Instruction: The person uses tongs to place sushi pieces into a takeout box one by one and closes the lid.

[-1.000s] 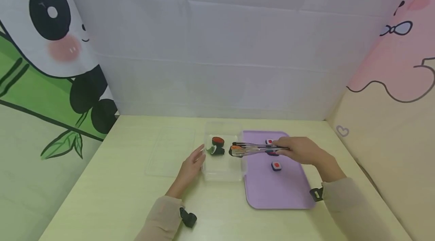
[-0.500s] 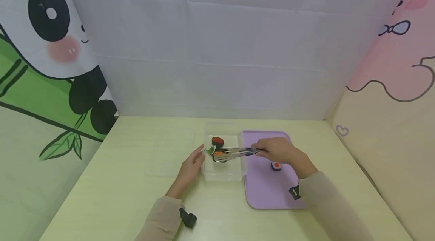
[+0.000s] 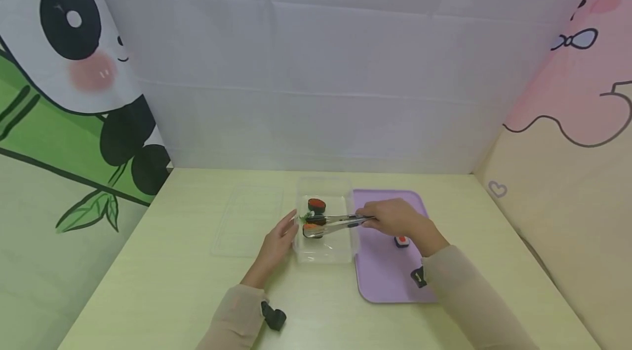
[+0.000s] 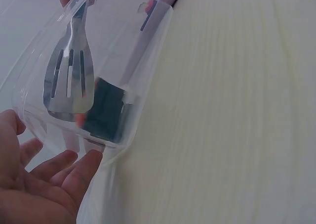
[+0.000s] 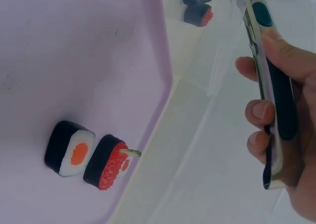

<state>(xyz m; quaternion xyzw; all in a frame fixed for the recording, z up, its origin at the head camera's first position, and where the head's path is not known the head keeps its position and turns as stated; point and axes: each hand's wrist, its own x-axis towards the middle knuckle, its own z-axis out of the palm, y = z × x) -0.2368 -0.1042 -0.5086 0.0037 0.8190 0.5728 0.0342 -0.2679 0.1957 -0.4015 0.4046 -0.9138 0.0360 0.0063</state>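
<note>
My right hand (image 3: 395,221) grips metal tongs (image 5: 276,80) with dark green handle insets. The slotted tong heads lie around an orange-topped toy sushi piece (image 3: 312,231) inside the clear plastic box (image 3: 326,255). Beside it in the box are a red-topped roll (image 3: 316,206) and a piece with green garnish (image 3: 304,219), partly hidden by the tongs. In the left wrist view, a black-wrapped sushi piece (image 4: 104,109) shows through the box wall near the tongs' slotted head (image 4: 69,85). My left hand (image 3: 277,240) rests its fingertips against the box's left side, fingers loosely spread.
A purple tray (image 3: 390,284) lies right of the box. On it are a roll with an orange centre (image 5: 71,150) and a red roe roll (image 5: 111,162); my right arm covers part of the tray. A clear lid (image 3: 247,224) lies flat at left.
My right hand has moved left from over the tray, carrying the orange-topped sushi in the tongs into the box, towards its left side. My left hand stays at the box.
</note>
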